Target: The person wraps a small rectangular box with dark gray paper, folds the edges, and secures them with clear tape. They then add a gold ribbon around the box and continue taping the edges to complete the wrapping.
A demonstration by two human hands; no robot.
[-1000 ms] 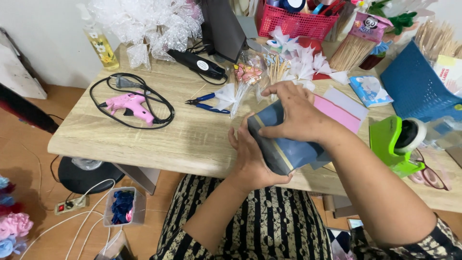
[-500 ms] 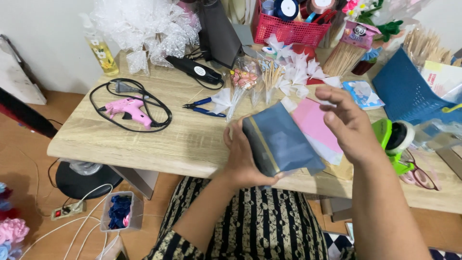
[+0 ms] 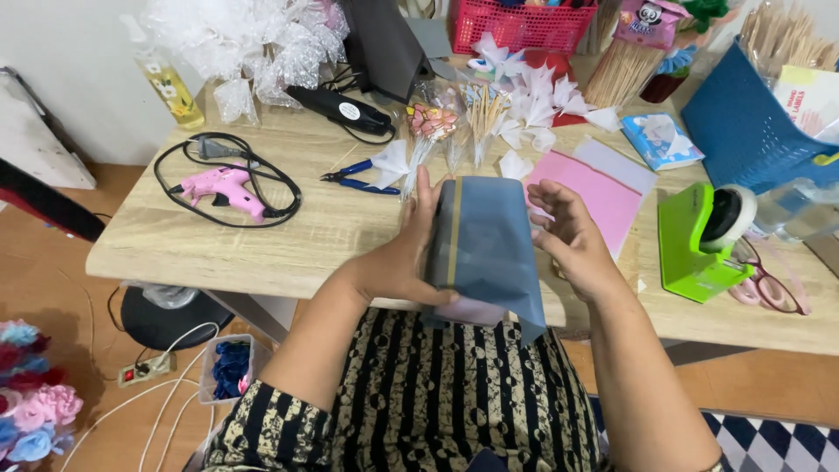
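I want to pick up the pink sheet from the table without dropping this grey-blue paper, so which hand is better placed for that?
Probably the right hand: it is open beside the grey-blue paper, close to the pink sheet. The left hand grips the paper.

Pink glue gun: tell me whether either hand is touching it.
No. The pink glue gun lies on the table, far from both hands holding the blue-grey sheet.

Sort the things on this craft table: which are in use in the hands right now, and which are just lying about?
In hand: left hand and right hand hold the grey-blue paper sheet.

Lying about: pink glue gun, blue pliers, green tape dispenser, pink paper, red basket.
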